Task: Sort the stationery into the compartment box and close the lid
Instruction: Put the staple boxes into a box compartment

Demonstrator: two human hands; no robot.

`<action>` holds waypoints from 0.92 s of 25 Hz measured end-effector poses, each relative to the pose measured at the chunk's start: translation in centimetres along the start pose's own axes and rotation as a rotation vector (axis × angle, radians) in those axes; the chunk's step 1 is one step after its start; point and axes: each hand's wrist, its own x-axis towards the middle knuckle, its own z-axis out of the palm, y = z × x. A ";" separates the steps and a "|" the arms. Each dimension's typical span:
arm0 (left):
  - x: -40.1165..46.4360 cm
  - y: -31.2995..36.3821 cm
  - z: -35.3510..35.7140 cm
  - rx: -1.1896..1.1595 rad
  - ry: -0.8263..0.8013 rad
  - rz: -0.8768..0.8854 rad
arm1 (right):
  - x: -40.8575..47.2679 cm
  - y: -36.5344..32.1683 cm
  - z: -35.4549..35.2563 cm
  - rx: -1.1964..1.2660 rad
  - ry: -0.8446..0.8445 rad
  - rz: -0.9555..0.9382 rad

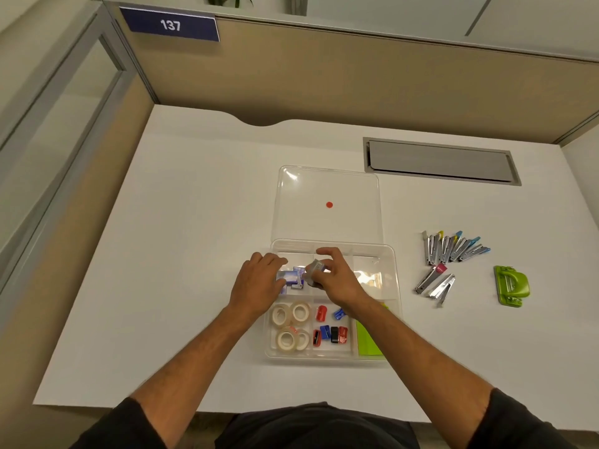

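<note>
**Box half filled, staplers still waiting on the desk**

You sit at a white desk (pixel 194 254) with the clear compartment box (pixel 397 306) in front of you, its transparent lid (pixel 327 189) thrown open and lying flat beyond it, a red dot at its centre. The lid is not yet closed, and by the look of things that step is a good way off.

Three near compartments already hold their share: tape rolls (pixel 290 325) at near left, small red, blue and black sharpeners (pixel 330 332) in the middle, and a green pad (pixel 368 343) at near right. In the far row, small blue-and-white boxes (pixel 296 277), probably staples, lie in the left compartment; the far-right compartment looks empty, though your arm hides part of it.

Both hands work over the far-left part of the box. Your left hand (pixel 259 280) rests curled on the small boxes, apparently holding or steadying one; whether it truly grips cannot be told. Your right hand (pixel 337 277) pinches a small grey packet (pixel 313 270) between thumb and fingers, just above the box and close beside the blue-and-white boxes.

Left to sort, well apart to your right on the desk: a fanned row of staplers (pixel 453 247), two more staplers (pixel 436 283) below it, and a green hole punch (pixel 510 286). By my judgement you are roughly halfway through.
</note>
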 end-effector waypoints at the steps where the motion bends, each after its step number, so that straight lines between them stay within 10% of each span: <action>1: -0.6 -0.1 -0.2 -0.033 0.025 -0.005 | 0.3 -0.2 0.3 -0.048 0.005 -0.022; 10: -4.0 -0.5 -0.9 -0.130 0.149 -0.013 | 3.3 0.5 3.4 -1.142 0.068 -0.280; 23: -5.6 4.3 -0.2 -0.279 0.088 -0.072 | -4.0 2.6 -2.7 -0.783 -0.022 -0.355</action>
